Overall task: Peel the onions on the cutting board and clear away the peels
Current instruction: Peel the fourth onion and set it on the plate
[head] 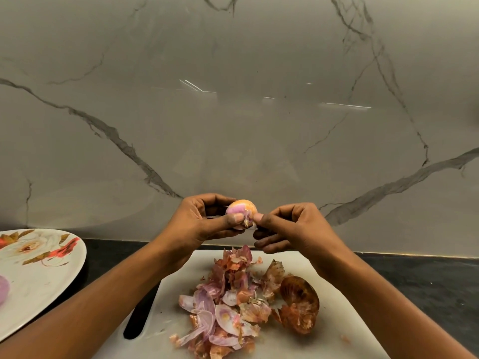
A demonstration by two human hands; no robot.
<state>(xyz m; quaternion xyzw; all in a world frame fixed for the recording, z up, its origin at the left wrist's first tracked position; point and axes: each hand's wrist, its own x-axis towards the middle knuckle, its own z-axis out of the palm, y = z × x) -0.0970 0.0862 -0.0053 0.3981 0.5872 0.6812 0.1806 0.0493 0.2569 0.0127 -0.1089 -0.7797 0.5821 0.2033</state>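
Note:
My left hand [199,221] grips a small, partly peeled onion [242,209], pink and pale orange, held up above the far edge of the white cutting board [337,320]. My right hand [290,229] pinches a bit of skin at the onion's lower right side with thumb and forefinger. Below the hands a heap of pink and brown onion peels [228,301] lies in the middle of the board. An unpeeled brown onion [300,304] rests on the board at the heap's right edge.
A floral plate [39,265] stands on the dark counter at the left, with a peeled pink onion [4,288] partly in view at its left edge. A black slot handle [138,320] marks the board's left side. The marble wall rises close behind.

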